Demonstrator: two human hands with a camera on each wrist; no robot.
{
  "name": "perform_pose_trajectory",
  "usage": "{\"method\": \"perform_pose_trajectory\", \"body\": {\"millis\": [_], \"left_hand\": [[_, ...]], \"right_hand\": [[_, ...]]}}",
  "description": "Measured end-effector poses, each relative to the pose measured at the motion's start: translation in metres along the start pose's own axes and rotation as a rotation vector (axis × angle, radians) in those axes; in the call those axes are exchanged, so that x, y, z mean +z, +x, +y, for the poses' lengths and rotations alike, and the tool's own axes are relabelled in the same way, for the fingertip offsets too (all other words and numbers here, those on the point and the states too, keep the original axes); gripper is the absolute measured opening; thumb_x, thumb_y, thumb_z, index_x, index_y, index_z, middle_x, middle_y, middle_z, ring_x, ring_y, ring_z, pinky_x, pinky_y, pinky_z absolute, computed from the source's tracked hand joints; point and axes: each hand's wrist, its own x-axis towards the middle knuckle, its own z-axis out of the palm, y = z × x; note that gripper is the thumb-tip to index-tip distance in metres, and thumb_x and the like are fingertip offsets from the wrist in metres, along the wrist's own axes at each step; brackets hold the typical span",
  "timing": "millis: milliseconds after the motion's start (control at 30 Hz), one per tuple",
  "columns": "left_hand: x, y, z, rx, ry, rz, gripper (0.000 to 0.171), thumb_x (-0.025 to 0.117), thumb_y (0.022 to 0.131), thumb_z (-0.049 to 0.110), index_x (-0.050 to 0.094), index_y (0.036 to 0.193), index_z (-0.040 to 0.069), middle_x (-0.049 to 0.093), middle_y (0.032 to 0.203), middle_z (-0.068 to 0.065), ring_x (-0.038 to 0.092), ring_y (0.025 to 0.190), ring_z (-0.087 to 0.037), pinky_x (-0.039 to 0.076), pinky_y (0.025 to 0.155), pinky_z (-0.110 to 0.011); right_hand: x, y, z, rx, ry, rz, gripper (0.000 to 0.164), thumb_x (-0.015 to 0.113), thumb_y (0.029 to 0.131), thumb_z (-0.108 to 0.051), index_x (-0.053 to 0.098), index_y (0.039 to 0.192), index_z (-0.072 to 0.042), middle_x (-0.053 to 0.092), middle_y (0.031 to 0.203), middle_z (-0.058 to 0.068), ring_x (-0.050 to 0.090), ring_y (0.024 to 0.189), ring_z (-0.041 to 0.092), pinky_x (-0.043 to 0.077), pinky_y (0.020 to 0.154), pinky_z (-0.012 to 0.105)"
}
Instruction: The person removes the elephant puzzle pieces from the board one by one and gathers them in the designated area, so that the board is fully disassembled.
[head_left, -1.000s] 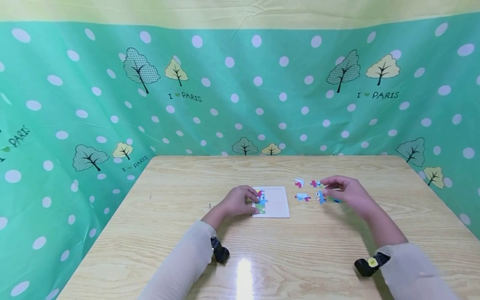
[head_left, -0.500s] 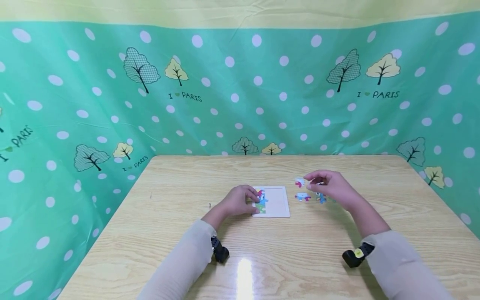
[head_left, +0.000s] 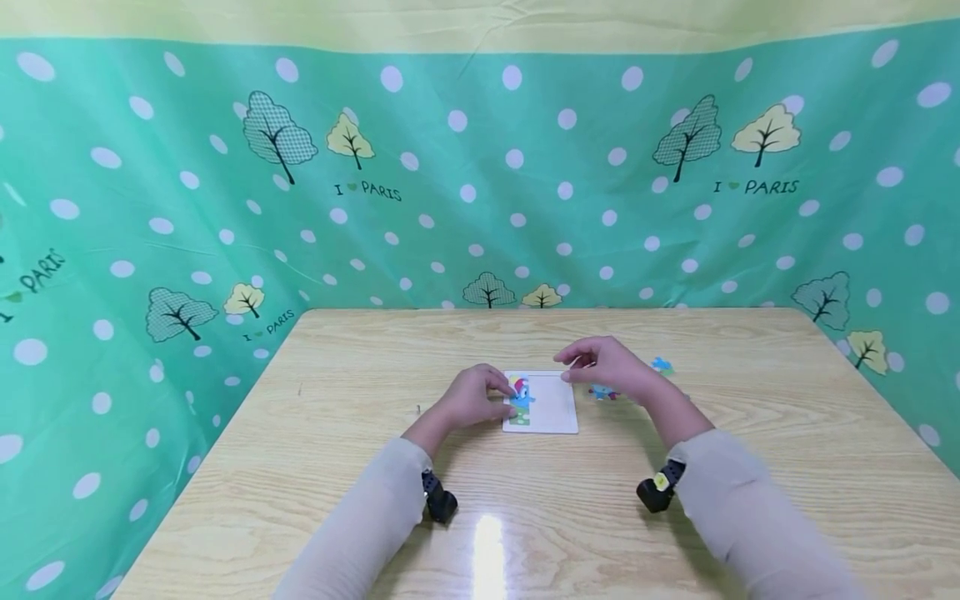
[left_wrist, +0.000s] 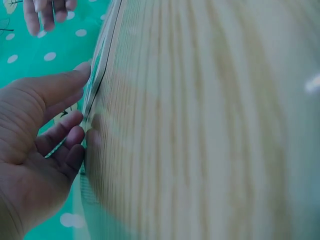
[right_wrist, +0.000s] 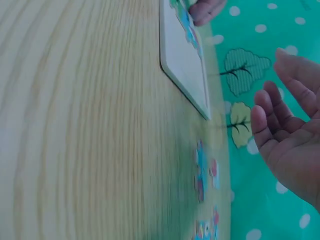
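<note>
A white jigsaw puzzle board [head_left: 553, 410] lies flat on the table, with a joined strip of picture [head_left: 519, 400] along its left side: a blue character over green. My left hand [head_left: 472, 398] rests on that side, thumb and fingertips at the strip. In the left wrist view its fingers meet the board's thin edge [left_wrist: 104, 62]. My right hand [head_left: 609, 367] hovers over the board's far right corner, fingers loosely bent. Nothing shows between its fingers in the right wrist view. Below it lies a blue and red puzzle piece [head_left: 602, 392], partly covered.
Farther right, a blue-green puzzle piece [head_left: 662, 365] sits on the wooden table [head_left: 337, 400]. The right wrist view shows several loose pieces [right_wrist: 201, 172] beside the board. A green dotted curtain [head_left: 420, 183] hangs behind the table.
My right hand has moved left from the loose pieces to the board's far right corner, uncovering the blue-green piece. My left hand has stayed at the board's left side.
</note>
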Motion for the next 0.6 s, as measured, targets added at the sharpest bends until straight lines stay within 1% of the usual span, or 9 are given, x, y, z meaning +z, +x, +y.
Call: {"method": "perform_pose_trajectory", "body": {"millis": [133, 233, 333, 433, 600], "left_hand": [[0.000, 0.001, 0.001, -0.011, 0.020, -0.007, 0.019, 0.083, 0.079, 0.020, 0.078, 0.095, 0.010, 0.061, 0.111, -0.001, 0.055, 0.109, -0.020, 0.043, 0.100, -0.037], [0.000, 0.001, 0.001, -0.024, 0.027, -0.015, 0.017, 0.083, 0.079, 0.021, 0.078, 0.092, 0.012, 0.060, 0.112, -0.001, 0.054, 0.109, -0.021, 0.042, 0.101, -0.038], [0.000, 0.001, 0.001, -0.029, 0.026, -0.019, 0.016, 0.083, 0.079, 0.021, 0.078, 0.092, 0.012, 0.059, 0.112, 0.000, 0.054, 0.109, -0.021, 0.042, 0.101, -0.039], [0.000, 0.002, -0.001, -0.025, 0.024, -0.018, 0.016, 0.083, 0.079, 0.021, 0.078, 0.092, 0.013, 0.059, 0.112, -0.001, 0.054, 0.109, -0.021, 0.041, 0.101, -0.039], [0.000, 0.002, -0.004, -0.020, 0.013, -0.020, 0.018, 0.084, 0.078, 0.022, 0.078, 0.092, 0.013, 0.059, 0.113, 0.000, 0.053, 0.110, -0.022, 0.040, 0.102, -0.039]], "right_hand": [[0.011, 0.013, -0.004, 0.006, -0.025, -0.049, 0.034, 0.072, 0.089, -0.013, 0.067, 0.121, -0.003, 0.066, 0.112, 0.014, 0.059, 0.092, 0.022, 0.051, 0.079, 0.035], [0.017, 0.021, -0.006, 0.025, -0.046, -0.071, 0.031, 0.071, 0.090, -0.011, 0.068, 0.120, -0.003, 0.066, 0.115, 0.013, 0.060, 0.095, 0.022, 0.052, 0.081, 0.034], [0.022, 0.027, -0.006, 0.042, -0.074, -0.073, 0.030, 0.070, 0.090, -0.010, 0.068, 0.119, -0.004, 0.066, 0.115, 0.012, 0.060, 0.100, 0.023, 0.052, 0.082, 0.034], [0.027, 0.033, -0.004, 0.054, -0.094, -0.064, 0.028, 0.071, 0.089, -0.009, 0.069, 0.117, -0.004, 0.066, 0.109, 0.010, 0.058, 0.098, 0.022, 0.052, 0.079, 0.033], [0.035, 0.040, 0.000, 0.084, -0.121, -0.036, 0.024, 0.071, 0.086, -0.005, 0.072, 0.111, -0.005, 0.065, 0.096, 0.006, 0.057, 0.086, 0.019, 0.051, 0.071, 0.029]]}}
